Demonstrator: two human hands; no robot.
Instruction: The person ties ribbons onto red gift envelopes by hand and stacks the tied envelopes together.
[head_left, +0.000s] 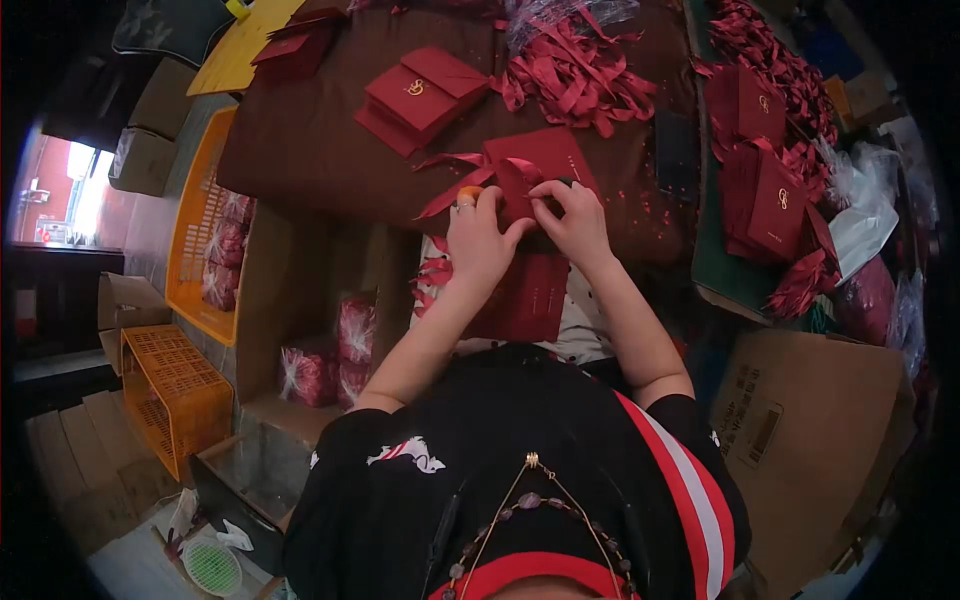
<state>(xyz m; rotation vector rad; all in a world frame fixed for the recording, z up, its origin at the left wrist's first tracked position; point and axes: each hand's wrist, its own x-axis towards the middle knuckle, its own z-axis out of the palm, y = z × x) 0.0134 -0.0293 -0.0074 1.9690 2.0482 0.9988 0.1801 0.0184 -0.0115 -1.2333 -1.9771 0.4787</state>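
On the brown-covered table a red card folder (550,152) lies under my hands, with a red ribbon (452,190) trailing off its left side. My left hand (482,232) is at the ribbon, thumb and fingers curled close together, an orange cover on one finger and a ring on another. Beside it, my right hand (575,218) pinches the ribbon at the folder's middle, thumb against index finger. Another red folder (535,300) rests on my lap below, with ribbon pieces at its left.
A stack of red folders (420,98) and a pile of red ribbons (575,75) lie farther back. A dark phone (676,150) sits at the right. More folders (765,205) are on the right-hand table. Cardboard boxes and orange crates (203,235) stand around.
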